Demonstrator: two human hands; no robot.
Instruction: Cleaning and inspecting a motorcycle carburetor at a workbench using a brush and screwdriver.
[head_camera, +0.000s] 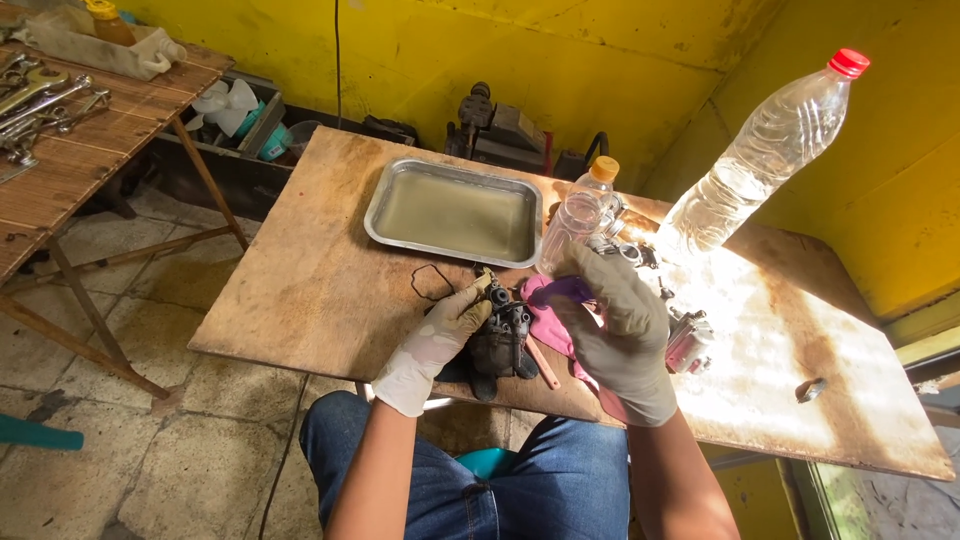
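head view: worn wooden board (300, 290) under yellow walls (560, 50); left hand (448, 325) grips carburetor (503, 340); right hand (620, 320) pinches purple tool (562, 290).

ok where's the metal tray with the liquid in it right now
In the head view the metal tray sits at the far middle of the wooden table, just left of the small orange-capped bottle, beyond both gloved hands.

We see a rough, stained wooden surface (320, 290) carrying a dull-shiny metal tray (385, 225) and glossy clear plastic bottles (755, 160). Our hands, left (445, 335) and right (620, 330), wear matt, grimy gloves around a dark, greasy metal carburettor (503, 335) beside pink cloth (548, 325).
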